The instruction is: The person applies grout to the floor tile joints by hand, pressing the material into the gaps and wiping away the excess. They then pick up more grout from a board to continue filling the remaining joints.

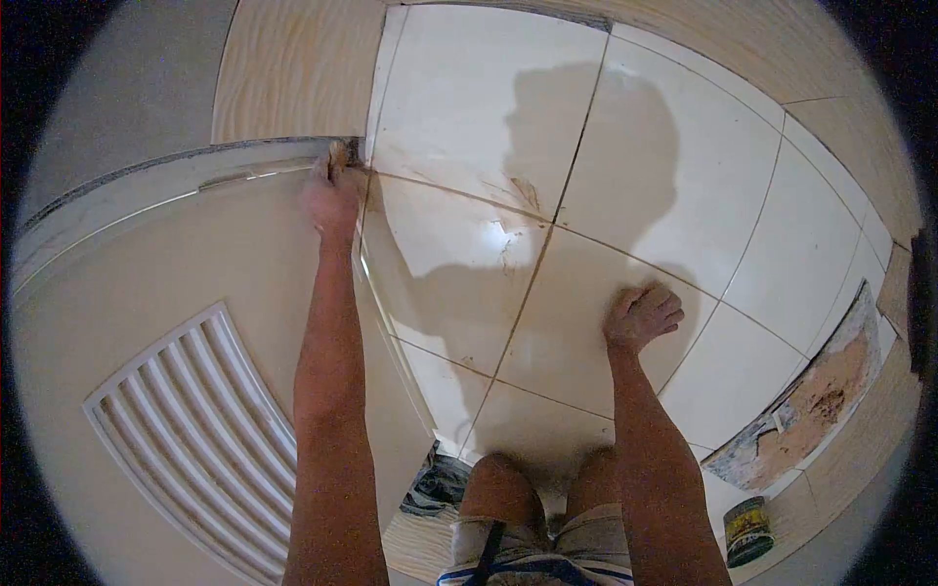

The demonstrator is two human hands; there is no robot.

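My left hand [332,200] reaches up to the corner where the cream door-like panel [186,244] meets the white tiles [469,88]. Its fingers are closed at a small dark gap, and a brownish bit shows at the fingertips; I cannot make out what it is. My right hand [640,317] is over the tiles on the right, fingers curled together, with no object showing in it. Brown smears [528,193] and brown joint lines mark the tiles between my hands.
A slatted white vent [200,430] is set in the panel. On the right, a broken strip [816,405] exposes rough mortar, with a small dark yellow-labelled can [747,532] below it. Wood-patterned tiles [298,68] border the white ones. A black plastic-looking bundle [435,483] lies near my legs.
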